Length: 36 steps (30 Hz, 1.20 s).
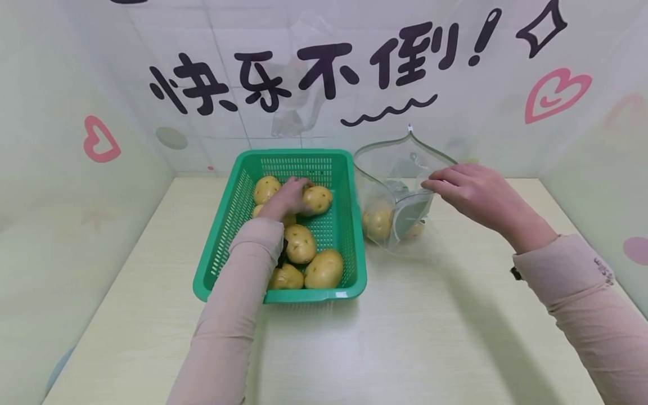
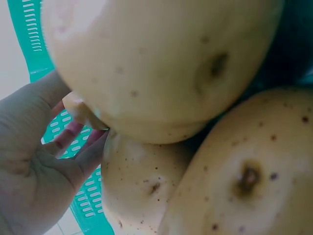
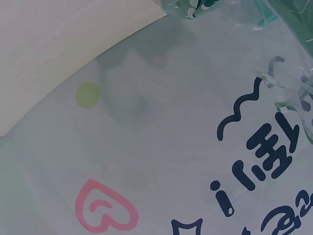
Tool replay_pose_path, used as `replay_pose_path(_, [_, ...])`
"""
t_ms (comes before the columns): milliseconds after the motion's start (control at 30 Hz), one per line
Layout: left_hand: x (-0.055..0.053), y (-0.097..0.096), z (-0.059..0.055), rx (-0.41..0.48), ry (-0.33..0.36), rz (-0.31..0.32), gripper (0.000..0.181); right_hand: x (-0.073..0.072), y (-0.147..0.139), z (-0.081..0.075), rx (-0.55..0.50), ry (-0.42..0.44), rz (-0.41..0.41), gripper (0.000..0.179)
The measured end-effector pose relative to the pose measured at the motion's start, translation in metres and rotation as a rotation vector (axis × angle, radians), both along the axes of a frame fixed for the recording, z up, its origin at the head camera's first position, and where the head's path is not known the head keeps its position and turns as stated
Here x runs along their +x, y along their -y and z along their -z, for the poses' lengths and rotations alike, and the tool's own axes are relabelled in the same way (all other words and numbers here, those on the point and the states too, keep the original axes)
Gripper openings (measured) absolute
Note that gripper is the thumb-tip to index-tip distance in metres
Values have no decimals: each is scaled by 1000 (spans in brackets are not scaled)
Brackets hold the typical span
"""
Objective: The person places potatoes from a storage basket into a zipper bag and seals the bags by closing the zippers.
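A pale sheet printed with black characters backs the light wood-toned table. In the head view, the work in hand looks partway along: at least two potatoes sit inside the clear bag, which stands open just right of the green basket, while at least six others lie in the basket. The left hand reaches among these; the right hand pinches the bag's rim between thumb and fingers. The writing on the sheet reads 快乐不倒!, with a pink heart near its end; no brand shows, and the marks on the right cuff are too small to read. In the left wrist view, the fingers curve behind a near potato; I cannot tell whether they grip it. The right wrist view shows the rotated lettering, with no fingers visible.
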<state>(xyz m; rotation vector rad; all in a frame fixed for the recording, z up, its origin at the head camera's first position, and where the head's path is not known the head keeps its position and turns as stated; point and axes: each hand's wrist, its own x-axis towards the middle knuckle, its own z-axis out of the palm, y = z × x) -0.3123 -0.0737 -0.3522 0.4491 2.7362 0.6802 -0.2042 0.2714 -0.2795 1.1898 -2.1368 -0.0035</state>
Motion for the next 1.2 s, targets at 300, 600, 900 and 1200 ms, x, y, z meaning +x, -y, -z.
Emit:
replay_pose_path(300, [0,0,-2,-16,11,3,67,0,1,-1,2,-7,-6,41])
replay_pose_path(600, [-1,2,-2,-14,-1,-8,67,0,1,-1,4,-6,-8,41])
replay_pose_path(900, [-4,5,-2,50,-33,-55,69,1,0,0,5,1,-3,41])
replay_pose_path(1200, [-1,9,-14,138,-41,-127,72,2,1,0,7,5,0,43])
